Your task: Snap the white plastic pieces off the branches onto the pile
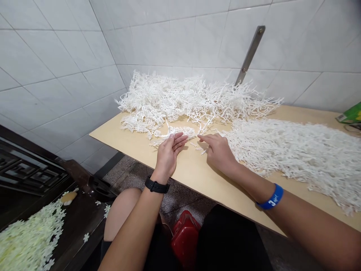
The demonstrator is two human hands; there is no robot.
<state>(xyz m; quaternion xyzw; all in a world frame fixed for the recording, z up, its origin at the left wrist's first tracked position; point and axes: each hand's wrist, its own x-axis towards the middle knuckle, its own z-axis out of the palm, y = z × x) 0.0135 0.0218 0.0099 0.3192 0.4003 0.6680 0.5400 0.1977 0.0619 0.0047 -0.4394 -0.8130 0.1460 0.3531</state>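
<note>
The person sits at the near edge of a pale wooden bench [194, 177], both arms stretched forward over it; the left hand [169, 152] has its fingers curled loosely round the stem end of a white branching plastic sprig [180, 132], a light grasp rather than a clench, the sprig lying flat on the board so that its weight rests there and not in the fingers; the right hand [218, 150] lies palm down just beside it, its grip released and holding nothing, the forefinger stretched towards a few small loose white bits [197, 146] between the two hands, as if to steady or pick among them.

Behind the hands a tangled heap of uncut sprigs [186, 99] is banked against the tiled wall [56, 56], within reach but clear of the working patch; to the right a wide spread of finer white pieces [296, 154] lies apart from it, touching the right forearm, which suggests two kinds kept separate. A black watch band [156, 186] sits on the left wrist, a blue wristband [273, 198] on the right. A metal bracket [250, 52] leans on the wall; pale yellow plastic flowers [28, 237] lie on a dark surface down left; a red stool [184, 237] shows under the bench.
</note>
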